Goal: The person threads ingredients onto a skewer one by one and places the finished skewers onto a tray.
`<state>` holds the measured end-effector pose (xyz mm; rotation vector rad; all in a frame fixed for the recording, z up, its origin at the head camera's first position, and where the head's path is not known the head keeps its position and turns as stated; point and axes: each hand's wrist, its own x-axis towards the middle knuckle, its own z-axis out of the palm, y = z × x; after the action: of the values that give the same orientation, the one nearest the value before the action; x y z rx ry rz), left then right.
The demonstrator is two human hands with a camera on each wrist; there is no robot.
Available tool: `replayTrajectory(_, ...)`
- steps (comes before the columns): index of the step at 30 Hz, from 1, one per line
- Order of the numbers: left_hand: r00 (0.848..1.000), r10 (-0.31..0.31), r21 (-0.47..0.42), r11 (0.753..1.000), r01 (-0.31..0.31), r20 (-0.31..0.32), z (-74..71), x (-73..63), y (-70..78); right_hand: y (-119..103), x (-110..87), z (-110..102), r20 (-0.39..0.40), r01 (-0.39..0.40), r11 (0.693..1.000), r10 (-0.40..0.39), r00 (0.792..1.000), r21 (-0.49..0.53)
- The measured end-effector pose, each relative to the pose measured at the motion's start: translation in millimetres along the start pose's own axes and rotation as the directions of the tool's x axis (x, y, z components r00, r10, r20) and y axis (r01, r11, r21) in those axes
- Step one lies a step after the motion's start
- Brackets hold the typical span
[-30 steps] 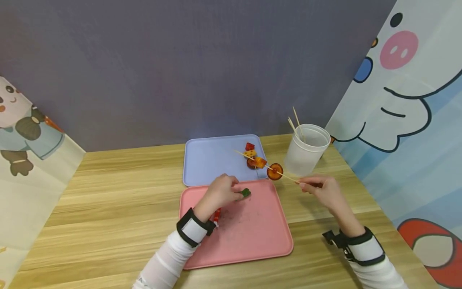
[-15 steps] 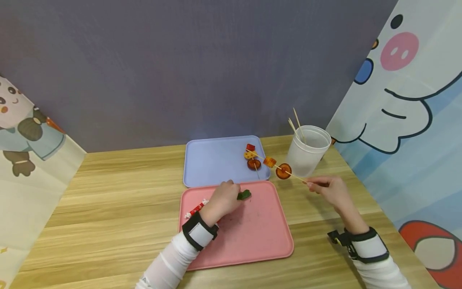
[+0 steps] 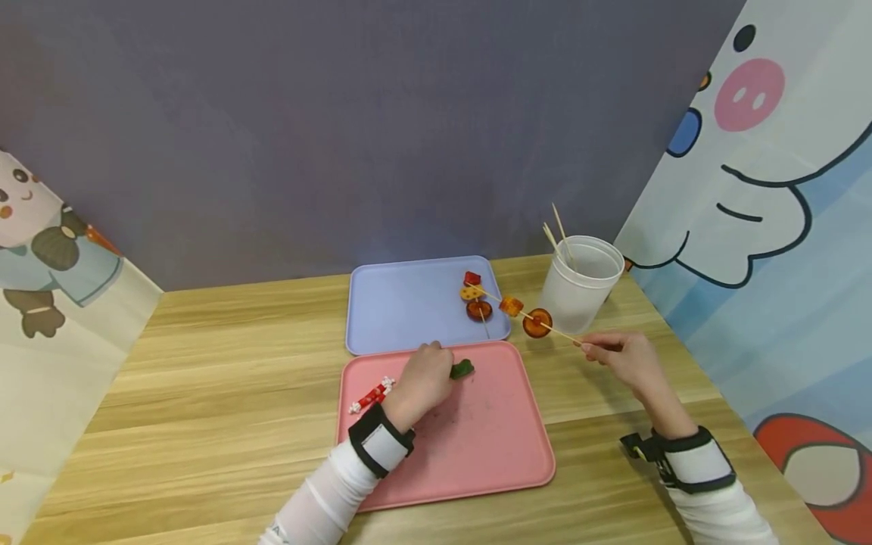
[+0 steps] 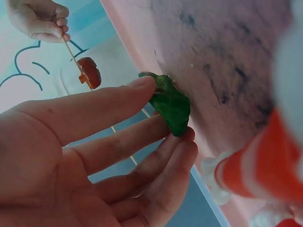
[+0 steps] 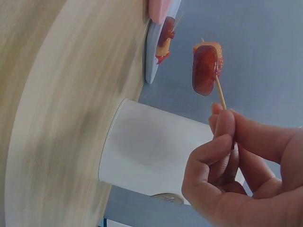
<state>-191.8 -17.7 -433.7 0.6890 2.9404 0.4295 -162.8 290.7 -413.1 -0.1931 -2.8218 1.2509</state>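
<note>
Shifted rightward since a second ago, the slender wooden skewer, pinched by the right hand, bears a glossy round slice and blocky orange chunk; the left hand pinches a folded green piece over the dark-smudged pink tray.

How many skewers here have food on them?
2: a skewer held in the right hand, and a second skewer on the blue tray. The left hand could hide more on the pink tray.
</note>
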Motion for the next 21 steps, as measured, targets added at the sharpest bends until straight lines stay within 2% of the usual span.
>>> replayTrajectory(8, 1.0, 0.008, -0.028, 1.0, -0.008, -0.001, 3.8, 0.4, -0.4, 2.6, 1.6, -0.2, -0.001, 0.003, 1.0, -0.003, 1.0, -0.013)
replayTrajectory(16, 0.999, 0.003, -0.126, 0.992, 0.001, 0.032, 1.5, 1.1, -2.2, 2.2, 1.8, -1.3, -0.005, 0.004, 1.0, -0.004, 1.0, -0.014)
replayTrajectory(21, 0.999, 0.007, -0.157, 0.988, 0.001, 0.053, -0.7, 1.2, -3.2, 1.5, 2.0, -1.9, -0.002, -0.003, 0.999, 0.003, 1.0, -0.033)
